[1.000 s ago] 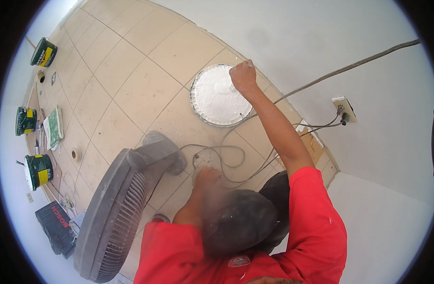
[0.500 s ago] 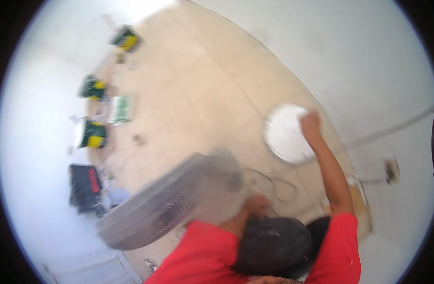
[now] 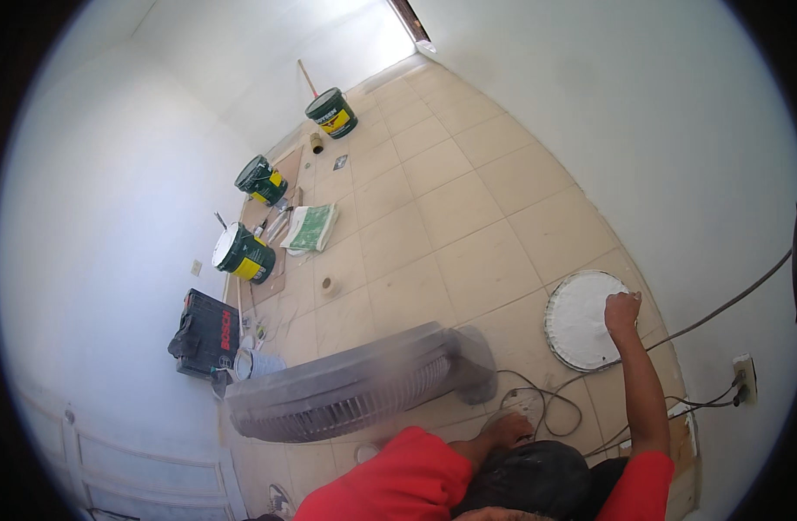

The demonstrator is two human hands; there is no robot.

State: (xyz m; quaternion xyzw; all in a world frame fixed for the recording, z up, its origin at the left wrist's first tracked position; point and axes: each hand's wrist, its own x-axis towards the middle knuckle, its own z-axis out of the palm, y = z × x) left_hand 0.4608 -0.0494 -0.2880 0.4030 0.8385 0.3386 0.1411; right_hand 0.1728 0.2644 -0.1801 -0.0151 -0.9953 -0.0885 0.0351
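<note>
My right hand (image 3: 622, 313) is closed over the right part of a round, white-coated disc (image 3: 581, 323) with a notched rim. Whether this is a lid or a bucket's top, I cannot tell; what the fingers hold is hidden. My left hand (image 3: 509, 429) is low in front of my dark-clad knee (image 3: 524, 482), beside a pale patch and a looping cable (image 3: 550, 417). Its fingers are too indistinct to read. To its left lies a grey fan (image 3: 346, 386), long and dusty, with a slatted side.
Green-and-yellow buckets (image 3: 332, 113) stand along the left and far side. Nearer are a green-and-white bag (image 3: 310, 228), a roll of tape (image 3: 329, 286) and a dark tool case (image 3: 209, 334). Cables reach a wall socket (image 3: 745, 380) at right.
The view has turned and sharpened, so the disc, fan and buckets appear farther right and lower. My right hand stays at the disc's right part; my left stays low by my knee.
</note>
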